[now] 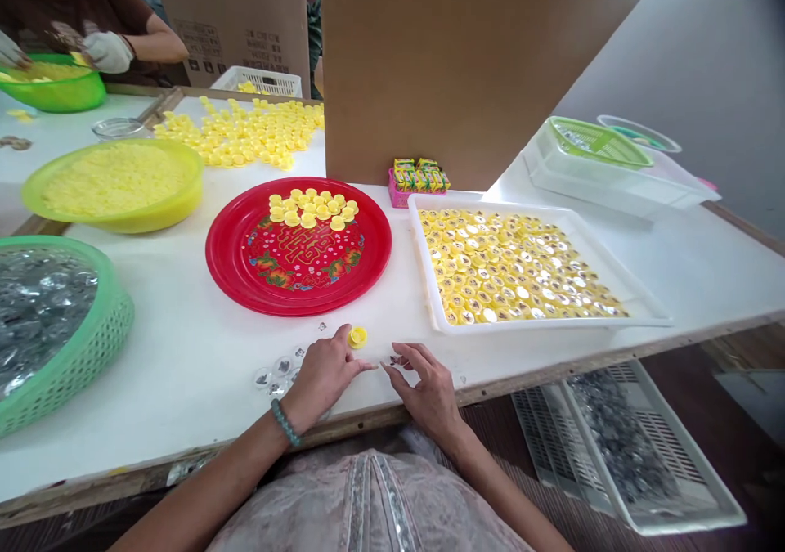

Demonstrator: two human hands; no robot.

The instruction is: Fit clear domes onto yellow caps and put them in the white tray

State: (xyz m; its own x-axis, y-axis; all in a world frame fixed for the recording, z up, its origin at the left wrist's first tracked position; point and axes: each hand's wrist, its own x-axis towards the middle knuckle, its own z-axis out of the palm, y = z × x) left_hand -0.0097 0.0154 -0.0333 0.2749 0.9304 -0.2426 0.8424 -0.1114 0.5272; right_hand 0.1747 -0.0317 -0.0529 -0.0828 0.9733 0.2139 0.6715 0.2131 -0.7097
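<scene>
**Your left hand (322, 376) lies open and empty, with a yellow plastic cap (357, 337) just beyond its fingers.**
Your right hand (428, 390) curves loosely over a small clear gem (397, 361), though you can't tell whether its fingers have hold of it. More clear gems (275, 368) lie beside your left hand on the white table (184, 405). Ahead, yellow caps sit on a red plate (381, 249), and a white tray (604, 278) holds rows of yellow caps. A green basket (79, 364) of clear gems stands to your left.
</scene>
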